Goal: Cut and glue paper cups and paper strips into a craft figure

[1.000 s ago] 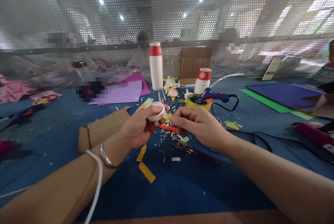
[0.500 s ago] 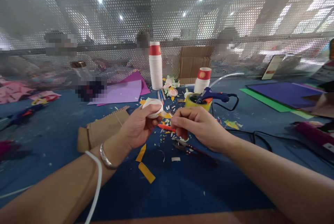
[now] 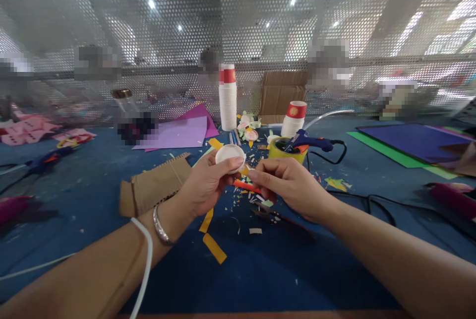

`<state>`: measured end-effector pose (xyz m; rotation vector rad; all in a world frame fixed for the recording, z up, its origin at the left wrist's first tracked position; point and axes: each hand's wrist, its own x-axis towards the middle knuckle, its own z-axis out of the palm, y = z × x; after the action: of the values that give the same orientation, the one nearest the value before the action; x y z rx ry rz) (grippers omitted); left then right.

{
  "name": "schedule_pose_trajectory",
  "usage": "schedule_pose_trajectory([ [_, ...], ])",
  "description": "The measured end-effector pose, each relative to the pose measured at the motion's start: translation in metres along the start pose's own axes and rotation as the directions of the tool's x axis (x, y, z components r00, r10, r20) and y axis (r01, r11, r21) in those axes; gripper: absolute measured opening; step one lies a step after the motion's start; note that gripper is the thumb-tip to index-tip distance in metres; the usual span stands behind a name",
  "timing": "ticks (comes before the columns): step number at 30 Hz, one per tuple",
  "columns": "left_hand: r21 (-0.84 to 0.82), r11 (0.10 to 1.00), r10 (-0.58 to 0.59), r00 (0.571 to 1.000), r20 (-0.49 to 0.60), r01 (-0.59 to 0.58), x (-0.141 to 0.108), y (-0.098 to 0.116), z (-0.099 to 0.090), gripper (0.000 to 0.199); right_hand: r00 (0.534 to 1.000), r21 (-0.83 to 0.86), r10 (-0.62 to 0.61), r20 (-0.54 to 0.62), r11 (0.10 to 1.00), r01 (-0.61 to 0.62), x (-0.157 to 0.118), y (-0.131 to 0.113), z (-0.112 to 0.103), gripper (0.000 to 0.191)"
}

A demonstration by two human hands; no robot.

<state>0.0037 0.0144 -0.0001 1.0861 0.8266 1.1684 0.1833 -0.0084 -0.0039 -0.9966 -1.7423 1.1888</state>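
My left hand (image 3: 204, 182) pinches a small round white paper cup bottom (image 3: 229, 155), thumb on its rim, with its shallow hollow turned toward me. Just right of it, my right hand (image 3: 284, 182) has thumb and forefinger pressed together near the cup bottom's edge; whatever they hold is too small to make out. Below the hands lie an orange pen-like stick (image 3: 246, 186), partly covered by my right fingers, and dark-handled scissors (image 3: 284, 221). Yellow paper strips (image 3: 214, 248) and many paper scraps are scattered around them.
Behind stand a tall paper cup stack (image 3: 228, 103) and a shorter stack (image 3: 293, 123). A blue glue gun (image 3: 312, 141) rests on a yellow tape roll (image 3: 277, 153), its black cord (image 3: 368, 200) running right. Cardboard (image 3: 159, 182) lies left; coloured sheets (image 3: 409, 140) lie right.
The view has shifted slightly, so the scene sits a little farther right and lower. My left hand has tilted the cup bottom, showing more of its inner face. My right hand keeps its pinch.
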Motion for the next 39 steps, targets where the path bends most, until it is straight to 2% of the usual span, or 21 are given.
schedule_pose_trajectory([
  [3, 0.060, 0.998, 0.005, 1.000, 0.005, -0.006, -0.001, -0.001, 0.000, 0.027, 1.000, -0.052, -0.015, -0.017, 0.999, 0.014, 0.001, 0.000, 0.001, 0.044],
  [6, 0.202, 0.978, 0.045, 0.999, 0.028, -0.050, -0.001, -0.004, -0.003, 0.026, 0.992, -0.156, -0.060, -0.108, 0.987, 0.043, 0.002, 0.000, 0.001, 0.045],
  [9, 0.396, 0.907, 0.114, 0.989, 0.089, -0.140, -0.003, -0.005, -0.006, 0.020, 0.980, -0.168, -0.066, -0.185, 0.985, 0.034, 0.003, 0.002, 0.000, 0.041],
  [13, 0.547, 0.808, 0.166, 0.976, 0.144, -0.218, -0.006, -0.002, -0.008, 0.018, 0.988, -0.117, -0.044, -0.147, 0.993, 0.027, 0.005, 0.003, -0.003, 0.038],
  [19, 0.270, 0.950, 0.115, 0.981, 0.158, -0.155, -0.008, 0.010, -0.006, 0.020, 0.988, -0.084, -0.059, -0.146, 0.995, 0.047, 0.005, 0.003, -0.008, 0.036],
  [25, 0.287, 0.950, 0.100, 0.990, 0.098, -0.124, -0.001, 0.011, -0.011, 0.016, 0.995, -0.084, -0.003, -0.105, 0.996, -0.006, 0.007, -0.002, -0.019, 0.034],
  [27, 0.286, 0.949, 0.123, 0.991, 0.047, -0.132, 0.001, 0.010, -0.013, 0.015, 0.990, -0.178, -0.018, -0.143, 0.984, -0.008, 0.008, -0.002, -0.027, 0.032],
  [30, 0.264, 0.953, 0.164, 0.986, -0.040, -0.148, 0.004, 0.013, -0.017, 0.017, 0.970, -0.365, -0.102, -0.219, 0.931, 0.015, 0.010, 0.002, -0.041, 0.030],
  [32, 0.221, 0.968, 0.143, 0.985, -0.093, -0.120, 0.005, 0.017, -0.018, 0.019, 0.967, -0.447, -0.117, -0.226, 0.894, 0.004, 0.010, 0.004, -0.049, 0.030],
  [35, 0.133, 0.991, 0.035, 0.991, -0.133, -0.017, 0.007, 0.024, -0.015, 0.018, 0.987, -0.544, -0.059, -0.150, 0.838, -0.033, 0.008, 0.004, -0.056, 0.029],
  [39, 0.086, 0.993, -0.069, 0.994, -0.086, 0.076, 0.006, 0.029, -0.007, 0.021, 0.997, -0.657, 0.045, -0.059, 0.750, -0.073, -0.004, 0.004, -0.063, 0.028],
])
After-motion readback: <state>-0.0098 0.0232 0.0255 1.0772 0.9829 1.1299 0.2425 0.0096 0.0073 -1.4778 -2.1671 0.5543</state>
